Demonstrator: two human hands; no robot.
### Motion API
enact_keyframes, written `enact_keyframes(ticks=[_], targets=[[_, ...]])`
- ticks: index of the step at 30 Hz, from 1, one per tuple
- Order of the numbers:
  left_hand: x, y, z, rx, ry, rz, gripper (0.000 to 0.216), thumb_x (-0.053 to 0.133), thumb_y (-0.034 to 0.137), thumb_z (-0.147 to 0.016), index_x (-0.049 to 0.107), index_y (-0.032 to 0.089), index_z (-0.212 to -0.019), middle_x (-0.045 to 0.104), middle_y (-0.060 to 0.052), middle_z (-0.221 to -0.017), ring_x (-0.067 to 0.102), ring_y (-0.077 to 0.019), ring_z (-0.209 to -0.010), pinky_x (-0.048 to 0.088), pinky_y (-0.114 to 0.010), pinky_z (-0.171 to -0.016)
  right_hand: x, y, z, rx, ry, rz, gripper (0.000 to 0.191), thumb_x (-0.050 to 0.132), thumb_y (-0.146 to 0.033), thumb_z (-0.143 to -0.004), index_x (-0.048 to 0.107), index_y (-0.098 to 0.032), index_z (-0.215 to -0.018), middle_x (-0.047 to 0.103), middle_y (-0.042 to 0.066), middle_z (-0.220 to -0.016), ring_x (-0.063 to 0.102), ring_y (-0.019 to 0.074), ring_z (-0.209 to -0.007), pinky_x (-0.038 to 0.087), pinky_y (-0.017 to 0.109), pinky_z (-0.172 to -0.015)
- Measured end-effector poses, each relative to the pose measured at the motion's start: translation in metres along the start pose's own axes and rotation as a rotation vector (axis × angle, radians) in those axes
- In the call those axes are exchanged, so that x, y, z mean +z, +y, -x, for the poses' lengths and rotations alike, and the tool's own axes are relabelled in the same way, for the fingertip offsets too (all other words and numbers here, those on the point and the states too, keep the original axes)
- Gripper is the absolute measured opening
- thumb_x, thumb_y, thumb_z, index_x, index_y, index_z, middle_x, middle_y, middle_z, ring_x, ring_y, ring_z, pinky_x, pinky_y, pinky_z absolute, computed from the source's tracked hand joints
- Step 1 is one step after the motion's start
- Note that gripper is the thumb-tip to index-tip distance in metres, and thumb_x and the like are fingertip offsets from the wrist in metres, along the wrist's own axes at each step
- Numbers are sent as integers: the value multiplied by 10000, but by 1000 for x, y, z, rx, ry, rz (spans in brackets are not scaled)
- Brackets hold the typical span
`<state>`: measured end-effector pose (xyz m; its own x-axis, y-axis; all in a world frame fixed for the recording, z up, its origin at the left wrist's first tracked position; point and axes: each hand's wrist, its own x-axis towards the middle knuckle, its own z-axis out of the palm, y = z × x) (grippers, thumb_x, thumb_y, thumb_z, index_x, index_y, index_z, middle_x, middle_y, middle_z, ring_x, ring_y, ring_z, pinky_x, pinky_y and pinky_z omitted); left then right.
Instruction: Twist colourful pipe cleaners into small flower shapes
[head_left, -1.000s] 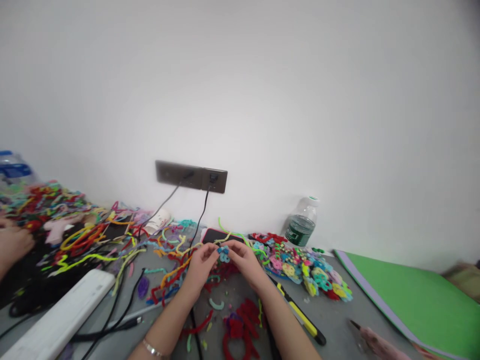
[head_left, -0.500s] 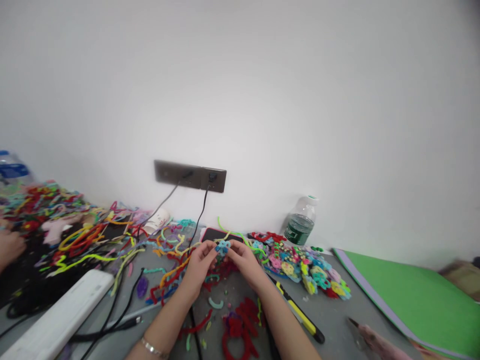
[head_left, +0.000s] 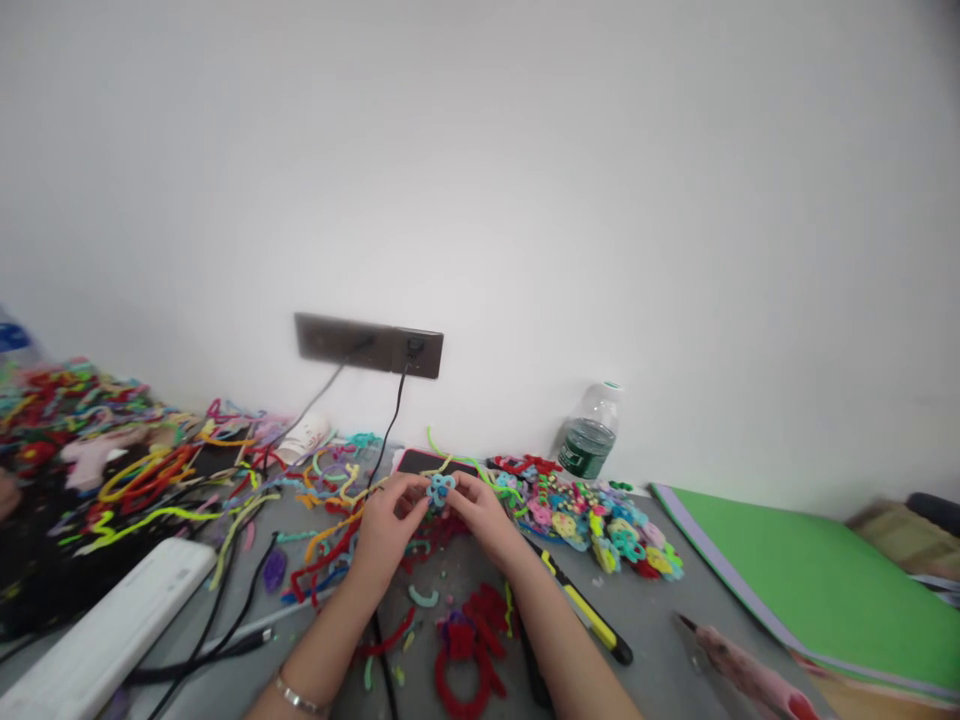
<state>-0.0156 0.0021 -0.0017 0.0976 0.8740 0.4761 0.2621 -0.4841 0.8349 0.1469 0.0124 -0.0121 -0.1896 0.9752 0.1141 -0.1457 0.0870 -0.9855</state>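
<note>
Between my two hands is a small blue pipe-cleaner flower (head_left: 441, 489), light blue petals with a darker blue part at its lower edge. My left hand (head_left: 391, 515) pinches its left side with thumb and fingers. On the other side, my right hand (head_left: 478, 505) is closed on the flower's right edge. Both hands hang over the grey table, in front of a dark phone with a pinkish-red edge (head_left: 420, 461). Below them lies a red fuzzy piece with a ring (head_left: 461, 685). A pile of pipe-cleaner flowers (head_left: 592, 520) spreads to the right of my right hand.
A yellow-and-black utility knife (head_left: 592, 612) lies beside my right forearm. Further right are a pink-handled tool (head_left: 739, 665) and green sheets (head_left: 810, 590). A water bottle (head_left: 590, 432) stands by the wall. Left are cables, a white power bank (head_left: 112, 630), loose pipe cleaners (head_left: 165, 470) and another person's hand (head_left: 7, 495).
The view has shifted slightly, so most things sit a little further left and up. The flower has turned to face me more. The other person's hand at the left has mostly left view.
</note>
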Motion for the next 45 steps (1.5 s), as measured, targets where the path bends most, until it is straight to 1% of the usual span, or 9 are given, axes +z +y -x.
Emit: enact_keyframes(ticks=[7,13,24,27,29,33,36,39,45], targets=[[-1,-1,0,52,7,-56,162,605,134,-746,700,197,-860,696,-24,-808,638,-166,-703,490,-255,-624,1,-2,0,-1,-12,-34,447,786,-557,-679,547,-179,-696,547,-42,-580,469,95,-515,312,243,-549],[1,-3,0,-16,14,61,134,617,167,-735,704,189,-834,696,-30,-774,647,-170,-686,503,-248,-601,0,-1,0,-2,-19,-23,414,764,-543,-718,571,-177,-725,546,-44,-563,447,93,-505,297,246,-545],[5,-4,0,-91,31,196,123,645,198,-706,710,186,-810,722,-44,-784,684,-200,-731,540,-296,-689,0,-2,2,-6,-43,-54,443,756,-578,-716,564,-180,-743,544,-48,-595,457,90,-521,318,244,-559],[7,-3,0,-159,39,323,165,673,235,-687,699,182,-841,727,-49,-819,689,-206,-784,545,-302,-722,-1,1,1,-21,-36,-56,436,748,-574,-728,555,-183,-742,534,-48,-594,460,93,-526,327,245,-564],[9,-2,-1,-233,38,414,203,698,280,-678,688,178,-853,723,-49,-830,679,-198,-782,538,-284,-687,-1,2,0,-30,-26,-61,427,756,-559,-727,558,-182,-748,542,-41,-625,473,97,-542,339,245,-568],[11,1,0,-387,8,505,247,736,371,-679,674,161,-792,639,0,-684,570,-125,-601,454,-218,-547,0,-1,1,-30,-21,-83,409,795,-516,-695,563,-185,-758,547,-33,-689,470,99,-564,356,241,-556],[12,3,0,-471,-6,579,304,768,417,-649,667,151,-754,559,34,-597,466,-85,-514,372,-198,-491,2,-5,3,-32,-36,-80,385,796,-497,-704,575,-187,-767,536,-36,-690,461,98,-573,368,237,-559],[11,6,0,-512,-45,672,326,793,423,-626,658,148,-736,536,38,-590,428,-73,-507,343,-201,-491,3,-8,4,-37,-61,-79,371,787,-494,-720,591,-184,-773,539,-32,-695,468,99,-591,384,238,-579],[9,10,1,-564,-144,834,273,803,365,-649,661,165,-770,542,19,-673,464,-91,-594,385,-219,-549,3,-6,5,-5,-95,-154,356,775,-502,-732,613,-192,-801,574,-15,-728,495,117,-642,405,245,-617]])
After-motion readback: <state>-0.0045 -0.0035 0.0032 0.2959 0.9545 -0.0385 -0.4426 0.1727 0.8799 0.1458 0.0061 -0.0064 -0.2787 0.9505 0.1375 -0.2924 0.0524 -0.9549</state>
